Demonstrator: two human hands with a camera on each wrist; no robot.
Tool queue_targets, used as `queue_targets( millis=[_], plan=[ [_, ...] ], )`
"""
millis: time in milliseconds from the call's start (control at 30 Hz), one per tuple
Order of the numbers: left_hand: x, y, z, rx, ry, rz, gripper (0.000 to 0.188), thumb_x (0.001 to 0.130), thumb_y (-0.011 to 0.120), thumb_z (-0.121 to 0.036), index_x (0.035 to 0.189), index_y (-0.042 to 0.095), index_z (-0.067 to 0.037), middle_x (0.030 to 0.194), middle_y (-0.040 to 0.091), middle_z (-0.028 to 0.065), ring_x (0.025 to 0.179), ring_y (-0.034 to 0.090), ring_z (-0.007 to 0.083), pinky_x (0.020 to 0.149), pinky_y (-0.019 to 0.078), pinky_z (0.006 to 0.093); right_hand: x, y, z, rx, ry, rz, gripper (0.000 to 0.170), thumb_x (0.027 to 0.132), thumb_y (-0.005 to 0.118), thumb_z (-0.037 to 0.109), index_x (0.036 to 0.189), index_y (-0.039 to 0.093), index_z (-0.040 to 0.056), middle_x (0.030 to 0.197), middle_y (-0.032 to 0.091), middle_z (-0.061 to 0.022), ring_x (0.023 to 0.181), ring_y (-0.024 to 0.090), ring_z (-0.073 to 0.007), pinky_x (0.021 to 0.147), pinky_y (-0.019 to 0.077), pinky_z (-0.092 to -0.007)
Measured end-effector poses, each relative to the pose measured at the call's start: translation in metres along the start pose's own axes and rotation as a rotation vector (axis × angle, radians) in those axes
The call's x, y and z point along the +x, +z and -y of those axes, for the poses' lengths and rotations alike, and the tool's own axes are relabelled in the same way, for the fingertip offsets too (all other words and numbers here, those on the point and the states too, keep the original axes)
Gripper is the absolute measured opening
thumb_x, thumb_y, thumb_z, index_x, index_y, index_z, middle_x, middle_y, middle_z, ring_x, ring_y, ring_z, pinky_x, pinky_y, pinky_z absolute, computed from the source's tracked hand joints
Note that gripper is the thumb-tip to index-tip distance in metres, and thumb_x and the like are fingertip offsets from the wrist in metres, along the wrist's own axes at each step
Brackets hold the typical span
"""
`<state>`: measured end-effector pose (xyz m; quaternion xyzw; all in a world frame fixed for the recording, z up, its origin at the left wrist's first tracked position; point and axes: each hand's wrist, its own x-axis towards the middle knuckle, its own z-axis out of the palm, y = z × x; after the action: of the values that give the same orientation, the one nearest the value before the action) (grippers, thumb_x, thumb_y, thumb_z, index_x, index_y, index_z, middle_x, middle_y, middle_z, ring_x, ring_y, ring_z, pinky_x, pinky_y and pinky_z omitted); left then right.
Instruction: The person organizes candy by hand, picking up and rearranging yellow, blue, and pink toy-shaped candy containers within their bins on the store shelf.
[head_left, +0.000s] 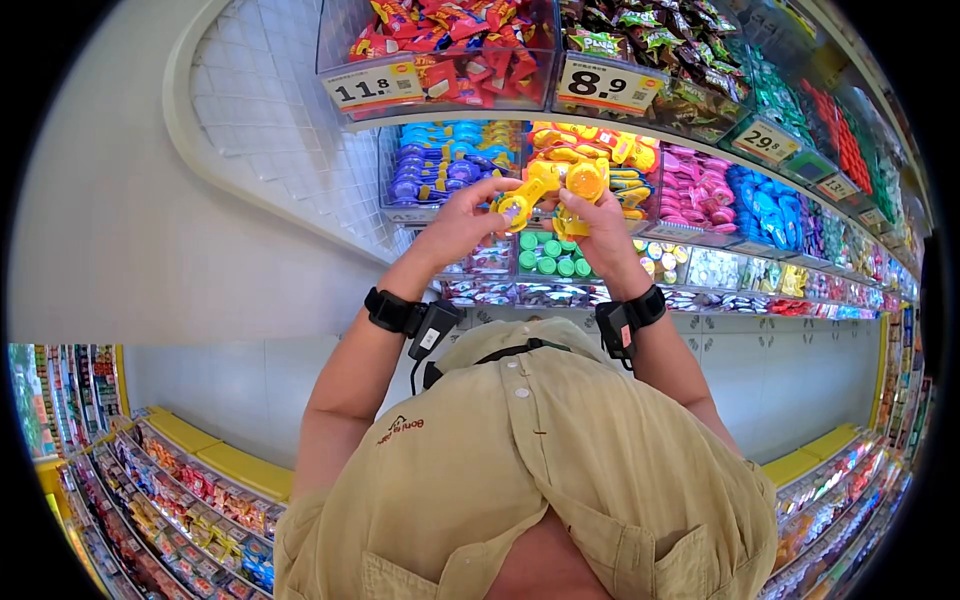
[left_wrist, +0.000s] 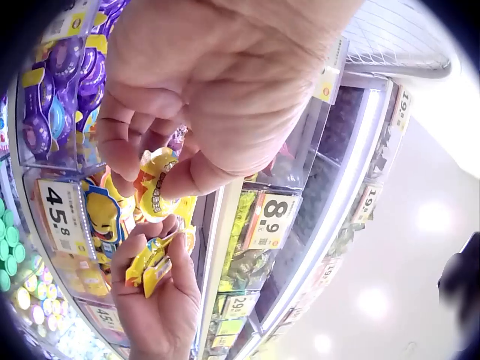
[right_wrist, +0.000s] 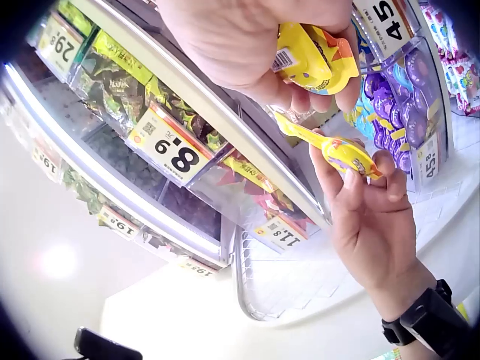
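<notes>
My left hand pinches a yellow candy pack with a round, clear-fronted end, between thumb and fingertips. In the right wrist view that pack points its narrow end toward the other hand. My right hand grips another yellow candy pack, its round end turned up. A barcode shows on the right hand's pack in the right wrist view. Both hands are close together in front of a clear bin of yellow packs.
Purple and blue packs fill the bin to the left, pink packs the one to the right. Overhead juts a shelf with red-wrapped sweets and price cards. Green-lidded tubs stand below. A white ledge curves at the left.
</notes>
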<state>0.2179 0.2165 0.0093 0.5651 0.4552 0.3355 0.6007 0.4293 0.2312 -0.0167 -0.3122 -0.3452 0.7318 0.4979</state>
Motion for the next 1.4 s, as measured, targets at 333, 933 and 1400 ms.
queue_targets(
  millis=[333, 933, 1400],
  plan=[
    [-0.003, -0.013, -0.004, 0.147, 0.089, 0.08, 0.044, 0.085, 0.057, -0.008, 0.129, 0.052, -0.014, 0.087, 0.057, -0.0026, 0.062, 0.043, 0.0013, 0.053, 0.0358, 0.0169, -0.006, 0.005, 0.007, -0.047, 0.032, 0.001, 0.036, 0.085, 0.064, 0.009, 0.118, 0.052, 0.0036, 0.106, 0.06, -0.0056, 0.087, 0.064, -0.0164, 0.069, 0.0585, -0.0327],
    [0.002, -0.016, 0.008, -0.035, 0.092, -0.07, 0.03, 0.089, 0.059, -0.016, 0.119, 0.054, -0.009, 0.098, 0.06, -0.004, 0.077, 0.049, 0.0021, 0.064, 0.038, 0.0176, -0.001, -0.002, -0.002, -0.063, 0.061, 0.01, 0.038, 0.085, 0.064, 0.01, 0.119, 0.051, 0.0041, 0.108, 0.06, -0.005, 0.087, 0.065, -0.0173, 0.069, 0.058, -0.0322],
    [0.006, -0.015, 0.009, -0.001, 0.029, -0.131, 0.032, 0.091, 0.057, -0.019, 0.121, 0.056, -0.008, 0.099, 0.061, -0.0031, 0.073, 0.047, 0.0018, 0.06, 0.0376, 0.0175, 0.0, -0.002, -0.005, -0.037, 0.108, 0.002, 0.037, 0.085, 0.063, 0.008, 0.12, 0.051, 0.0042, 0.107, 0.061, -0.0072, 0.086, 0.066, -0.0201, 0.07, 0.0582, -0.0351]
  ],
)
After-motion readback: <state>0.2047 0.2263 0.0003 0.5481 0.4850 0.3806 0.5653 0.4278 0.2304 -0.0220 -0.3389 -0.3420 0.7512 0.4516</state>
